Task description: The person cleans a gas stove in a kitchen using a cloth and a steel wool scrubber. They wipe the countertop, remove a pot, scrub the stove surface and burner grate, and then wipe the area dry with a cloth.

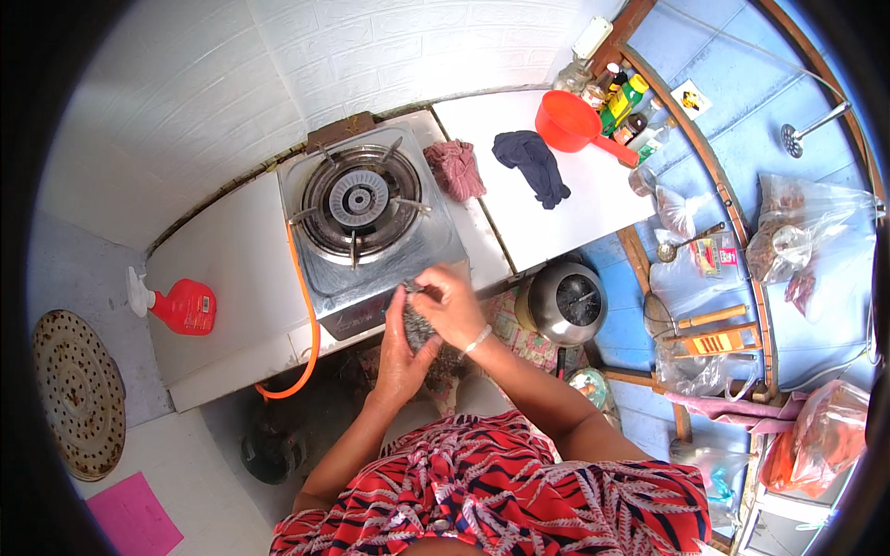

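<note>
Both hands meet in front of the near edge of a single-burner gas stove. My left hand holds a dark grey, coarse scouring pad, which looks like metal wool. Bent over its upper end, my right hand pinches it with the fingers, slightly blurred. The stove's round burner has metal pan supports and no pot on it. A crumpled reddish-brown cloth lies against the stove's right side, and a dark blue cloth lies farther right on the white tiled counter.
An orange gas hose hangs over the counter edge. A red spray bottle lies at left. A red dipper and several bottles stand at back right. Below the counter is a metal pot. Bags and utensils hang on the blue wall.
</note>
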A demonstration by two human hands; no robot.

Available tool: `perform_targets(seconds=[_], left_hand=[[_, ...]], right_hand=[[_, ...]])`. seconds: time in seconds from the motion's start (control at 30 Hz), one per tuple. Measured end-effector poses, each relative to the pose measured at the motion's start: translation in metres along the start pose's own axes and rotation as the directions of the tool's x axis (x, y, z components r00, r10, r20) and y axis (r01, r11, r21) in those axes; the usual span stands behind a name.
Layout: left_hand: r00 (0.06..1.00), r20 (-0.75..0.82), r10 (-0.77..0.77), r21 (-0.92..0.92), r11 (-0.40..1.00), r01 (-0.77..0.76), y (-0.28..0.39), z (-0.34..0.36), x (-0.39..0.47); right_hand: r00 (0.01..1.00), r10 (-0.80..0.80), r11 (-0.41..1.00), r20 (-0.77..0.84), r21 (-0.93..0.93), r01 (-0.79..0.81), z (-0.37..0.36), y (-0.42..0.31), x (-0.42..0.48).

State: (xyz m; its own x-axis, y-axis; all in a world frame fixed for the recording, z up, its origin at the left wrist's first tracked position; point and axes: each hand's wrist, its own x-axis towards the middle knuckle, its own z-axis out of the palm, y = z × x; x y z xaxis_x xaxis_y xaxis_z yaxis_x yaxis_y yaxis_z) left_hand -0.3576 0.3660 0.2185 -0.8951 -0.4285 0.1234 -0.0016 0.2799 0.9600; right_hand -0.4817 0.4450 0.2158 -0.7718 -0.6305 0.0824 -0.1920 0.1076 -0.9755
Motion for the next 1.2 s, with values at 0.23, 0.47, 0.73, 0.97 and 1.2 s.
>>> perform_targets(seconds=[0.23, 0.47, 0.73, 0.97, 1.2], left_hand=[[0.937, -0.310, 0.161, 0.460, 0.888, 0.000, -0.007, -0.050, 0.010], [0.948, -0.317, -0.026, 0.737, 0.623, 0.263, -0.071, -0.035, -0.036], [0.921, -0.390, -0.001, 0.585, 0.772, 0.248, -0.071, -0.045, -0.056], [0.921, -0.324, 0.215, 0.731, 0.676, 0.099, -0.022, -0.088, 0.015], [0.983, -0.138, 0.120, 0.794, 0.606, 0.037, -0.031, -0.090, 0.035]], right_hand=[[0.994, 0.016, 0.995, -0.105, -0.096, -0.026, -0.088, 0.053, 0.125], [0.997, -0.032, 0.516, 0.074, -0.853, 0.080, -0.087, 0.121, 0.253], [0.967, 0.018, 0.996, -0.256, -0.085, -0.041, -0.134, 0.111, 0.151], [0.856, -0.467, 0.557, 0.220, -0.679, 0.479, -0.023, -0.020, 0.043], [0.942, -0.201, 0.520, 0.269, -0.785, 0.336, -0.035, 0.011, 0.053]])
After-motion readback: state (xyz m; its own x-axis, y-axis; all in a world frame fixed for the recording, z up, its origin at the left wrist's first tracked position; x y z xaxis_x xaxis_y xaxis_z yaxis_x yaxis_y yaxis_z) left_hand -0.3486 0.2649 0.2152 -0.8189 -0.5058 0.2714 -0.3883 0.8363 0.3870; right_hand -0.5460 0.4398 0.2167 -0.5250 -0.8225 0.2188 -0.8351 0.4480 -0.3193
